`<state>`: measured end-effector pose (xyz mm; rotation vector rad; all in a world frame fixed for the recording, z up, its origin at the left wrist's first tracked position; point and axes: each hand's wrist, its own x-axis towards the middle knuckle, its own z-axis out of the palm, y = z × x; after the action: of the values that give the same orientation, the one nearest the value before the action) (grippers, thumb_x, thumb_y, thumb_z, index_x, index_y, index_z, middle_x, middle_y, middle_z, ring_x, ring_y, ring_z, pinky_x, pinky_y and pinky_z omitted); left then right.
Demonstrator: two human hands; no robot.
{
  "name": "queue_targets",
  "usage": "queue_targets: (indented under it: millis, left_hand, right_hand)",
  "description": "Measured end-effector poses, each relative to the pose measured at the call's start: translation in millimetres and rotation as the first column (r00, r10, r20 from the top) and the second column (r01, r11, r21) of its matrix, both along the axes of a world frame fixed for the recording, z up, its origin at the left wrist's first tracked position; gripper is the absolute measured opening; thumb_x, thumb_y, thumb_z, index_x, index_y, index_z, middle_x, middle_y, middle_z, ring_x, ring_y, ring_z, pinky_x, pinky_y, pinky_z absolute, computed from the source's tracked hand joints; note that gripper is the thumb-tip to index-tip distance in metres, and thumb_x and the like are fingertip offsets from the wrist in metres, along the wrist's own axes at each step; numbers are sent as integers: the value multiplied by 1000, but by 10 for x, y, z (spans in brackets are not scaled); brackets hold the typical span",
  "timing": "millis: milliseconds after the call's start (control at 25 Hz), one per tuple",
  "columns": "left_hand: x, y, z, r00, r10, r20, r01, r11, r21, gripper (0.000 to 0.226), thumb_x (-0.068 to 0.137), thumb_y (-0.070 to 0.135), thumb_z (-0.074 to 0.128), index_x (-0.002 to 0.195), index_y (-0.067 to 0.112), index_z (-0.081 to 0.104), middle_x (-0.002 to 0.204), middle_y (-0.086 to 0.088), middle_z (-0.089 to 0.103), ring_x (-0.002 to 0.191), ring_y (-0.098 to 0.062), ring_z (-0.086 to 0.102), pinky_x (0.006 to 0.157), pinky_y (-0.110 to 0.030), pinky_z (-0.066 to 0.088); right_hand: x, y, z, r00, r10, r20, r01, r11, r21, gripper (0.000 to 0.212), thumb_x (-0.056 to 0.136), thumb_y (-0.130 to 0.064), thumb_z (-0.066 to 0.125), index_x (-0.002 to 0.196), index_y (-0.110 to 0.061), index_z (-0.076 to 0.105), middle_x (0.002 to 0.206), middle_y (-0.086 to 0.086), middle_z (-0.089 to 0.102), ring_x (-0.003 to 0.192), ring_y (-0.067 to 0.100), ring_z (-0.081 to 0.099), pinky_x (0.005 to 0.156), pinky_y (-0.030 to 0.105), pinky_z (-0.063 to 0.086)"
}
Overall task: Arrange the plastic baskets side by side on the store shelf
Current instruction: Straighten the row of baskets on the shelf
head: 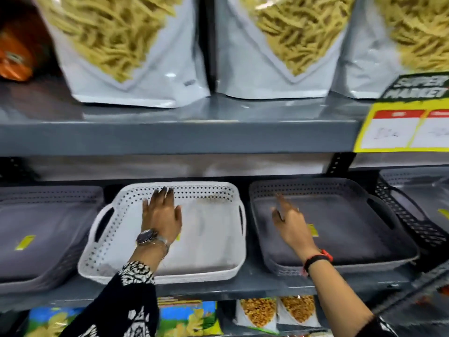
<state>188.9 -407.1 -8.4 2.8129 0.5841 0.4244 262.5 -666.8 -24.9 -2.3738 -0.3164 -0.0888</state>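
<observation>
A white perforated basket with side handles sits in the middle of the grey shelf. My left hand lies flat inside it, fingers spread toward its back wall. To its right sits a grey basket, apart from the white one by a narrow gap. My right hand hovers over the grey basket's floor, fingers apart, holding nothing. Another grey basket sits at the left, and a black lattice basket stands at the far right, touching the grey one's handle.
The upper shelf overhangs the baskets and carries large white snack bags. A yellow price tag hangs at its right end. Snack packets fill the shelf below.
</observation>
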Motion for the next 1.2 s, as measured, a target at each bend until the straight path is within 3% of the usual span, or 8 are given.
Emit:
queue_targets:
  millis: [200, 400, 520, 640, 760, 840, 960, 1200]
  left_hand:
    - [-491, 1158, -68, 975, 211, -75, -213, 977, -26, 61, 86, 27, 50, 139, 1, 35, 146, -24, 37, 139, -38, 27, 116, -54, 12]
    - [-732, 1785, -149, 906, 304, -295, -354, 926, -133, 95, 64, 56, 34, 144, 7, 23, 151, -19, 31, 141, -34, 23, 119, -50, 6]
    - [-646, 1816, -275, 944, 187, -272, -253, 939, -232, 69, 84, 40, 41, 145, 11, 24, 140, -21, 46, 133, -35, 38, 118, -52, 10]
    - [-582, 1757, -350, 967, 167, -192, -222, 924, -310, 56, 93, 19, 41, 145, 7, 23, 141, -24, 45, 129, -39, 43, 116, -51, 14]
    - [-575, 1698, -417, 988, 138, -75, -153, 949, -276, 52, 93, 6, 41, 142, 0, 27, 123, -37, 56, 107, -48, 56, 95, -53, 44]
    - [-576, 1613, -404, 989, 139, -58, -149, 958, -246, 53, 89, -7, 41, 140, -5, 30, 107, -40, 62, 96, -48, 62, 82, -49, 49]
    - [-560, 1545, -380, 984, 161, -73, -174, 958, -227, 56, 85, -15, 38, 140, -8, 29, 101, -40, 64, 92, -45, 64, 77, -47, 51]
    - [-598, 1543, -387, 981, 174, -87, -191, 947, -259, 66, 84, -14, 39, 145, 3, 21, 120, -33, 58, 104, -46, 58, 88, -51, 48]
  right_hand:
    - [-173, 563, -148, 956, -43, -291, 53, 998, 28, 72, 87, -40, 49, 142, -8, 16, 144, 22, 36, 132, 36, 35, 104, 40, 33]
    - [-268, 764, -175, 964, -90, -251, 88, 996, -22, 67, 89, -25, 51, 143, -9, 14, 141, 25, 40, 126, 40, 42, 101, 43, 36]
    - [-287, 779, -184, 963, -83, -257, 88, 996, 9, 67, 90, -27, 48, 144, -15, 10, 143, 22, 38, 126, 39, 42, 104, 47, 36]
    - [-304, 811, -204, 970, -75, -230, 81, 997, 15, 61, 92, -24, 45, 143, -15, 13, 141, 23, 41, 128, 38, 41, 104, 47, 35]
    - [-328, 867, -209, 984, -105, -143, 97, 993, -66, 51, 94, -15, 40, 141, -10, 22, 124, 31, 55, 112, 45, 52, 86, 45, 44]
    - [-363, 915, -217, 991, -93, -91, 83, 990, -110, 48, 94, -10, 38, 139, -8, 25, 113, 33, 61, 102, 47, 56, 77, 44, 44]
    - [-348, 910, -244, 995, -51, -82, 40, 991, -130, 47, 94, -9, 38, 139, -7, 24, 105, 33, 64, 95, 46, 59, 67, 40, 41]
    - [-361, 894, -245, 1000, 8, 8, -7, 991, -132, 50, 92, -4, 37, 140, -9, 23, 129, 26, 52, 107, 43, 55, 92, 47, 45]
